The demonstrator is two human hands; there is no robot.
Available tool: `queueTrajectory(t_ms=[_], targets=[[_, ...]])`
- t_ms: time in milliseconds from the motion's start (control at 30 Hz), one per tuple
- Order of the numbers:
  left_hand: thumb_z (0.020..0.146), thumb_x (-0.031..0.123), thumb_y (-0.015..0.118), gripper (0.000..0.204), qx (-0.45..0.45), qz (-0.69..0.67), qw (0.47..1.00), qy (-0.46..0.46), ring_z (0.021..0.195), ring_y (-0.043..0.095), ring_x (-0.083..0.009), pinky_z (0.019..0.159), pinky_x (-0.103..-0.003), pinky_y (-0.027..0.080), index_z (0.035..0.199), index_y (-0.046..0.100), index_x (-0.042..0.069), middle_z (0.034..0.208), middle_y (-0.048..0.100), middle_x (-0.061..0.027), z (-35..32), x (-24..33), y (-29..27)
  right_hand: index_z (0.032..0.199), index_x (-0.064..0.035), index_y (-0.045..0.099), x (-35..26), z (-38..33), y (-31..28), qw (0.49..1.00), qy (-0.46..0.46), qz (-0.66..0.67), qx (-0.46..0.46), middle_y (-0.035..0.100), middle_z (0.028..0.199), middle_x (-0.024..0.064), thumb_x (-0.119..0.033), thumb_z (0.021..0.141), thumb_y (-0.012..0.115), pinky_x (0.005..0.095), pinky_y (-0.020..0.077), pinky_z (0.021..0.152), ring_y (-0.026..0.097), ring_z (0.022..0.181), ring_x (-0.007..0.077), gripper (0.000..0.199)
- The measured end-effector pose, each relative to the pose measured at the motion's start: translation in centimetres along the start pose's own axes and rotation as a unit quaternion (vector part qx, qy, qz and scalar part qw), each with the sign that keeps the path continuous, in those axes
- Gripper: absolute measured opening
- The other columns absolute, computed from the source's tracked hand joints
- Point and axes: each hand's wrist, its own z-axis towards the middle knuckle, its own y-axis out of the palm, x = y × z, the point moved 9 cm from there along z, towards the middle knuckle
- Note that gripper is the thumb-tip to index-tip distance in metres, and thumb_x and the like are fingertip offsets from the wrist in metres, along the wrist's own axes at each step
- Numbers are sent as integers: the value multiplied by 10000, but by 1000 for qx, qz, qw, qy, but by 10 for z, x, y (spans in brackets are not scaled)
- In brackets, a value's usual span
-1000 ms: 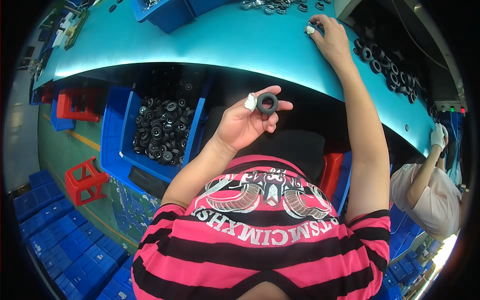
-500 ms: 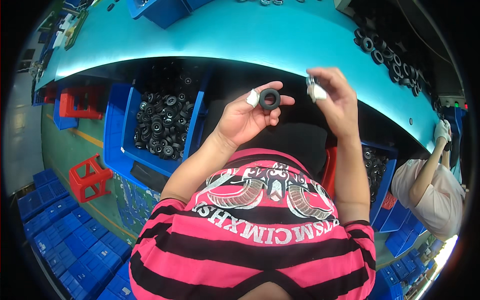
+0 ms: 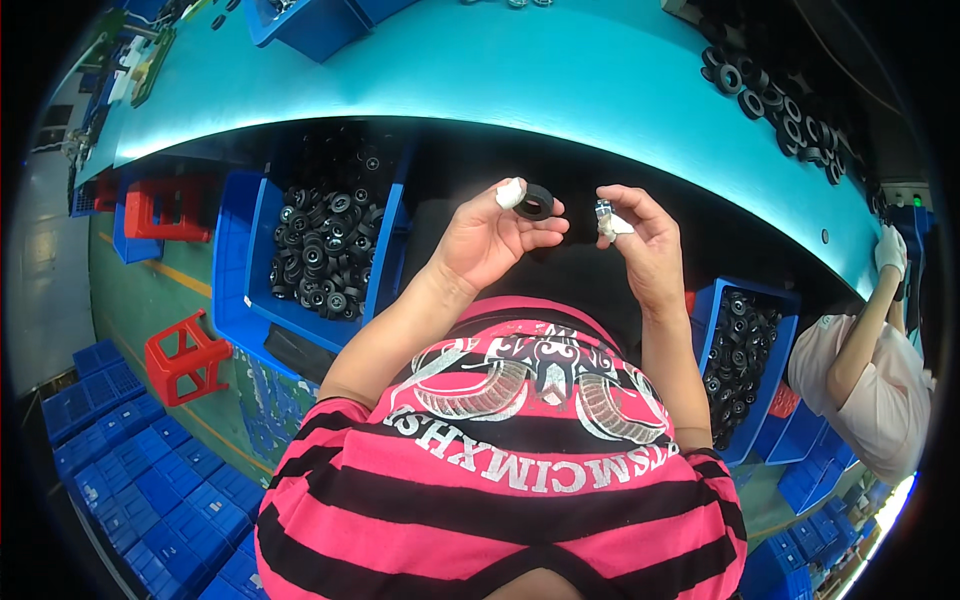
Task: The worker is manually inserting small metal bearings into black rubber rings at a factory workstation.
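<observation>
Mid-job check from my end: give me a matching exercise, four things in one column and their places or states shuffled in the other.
Things:
1. black rubber ring
2. small shiny silver part
3. heap of black rings
4. large blue plastic bin on the person's left

Places or states:
A. on the turquoise tabletop, toward the right
B. filled with small black wheels
C. in the right hand
D. in the left hand

Pairs: 1-D, 2-C, 3-A, 4-B

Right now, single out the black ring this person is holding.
The black ring held up in the person's left hand; the other loose black rings lie on the teal table, mostly heaped toward its right end.
</observation>
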Motion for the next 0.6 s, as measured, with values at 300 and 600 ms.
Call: queueTrajectory(t_ms=[300,600], targets=[[1046,266,566,242,82,-16,996,8,1006,675,-314,871,-412,558,1066,659,43,1161,677,-242,-2,-2,-10,1206,11,689,7,1,14,1000,18,-9,-11,595,1097,25,99,842,629,252,564,760,621,980,105,379],[1038,222,574,198,119,-35,992,26,1059,660,-333,940,-423,551,1063,633,34,1151,672,-231,-1,-3,-18,1183,4,697,13,2,24,1000,23,-6,-18,582,1103,26,91,839,673,248,563,814,614,976,100,356]])
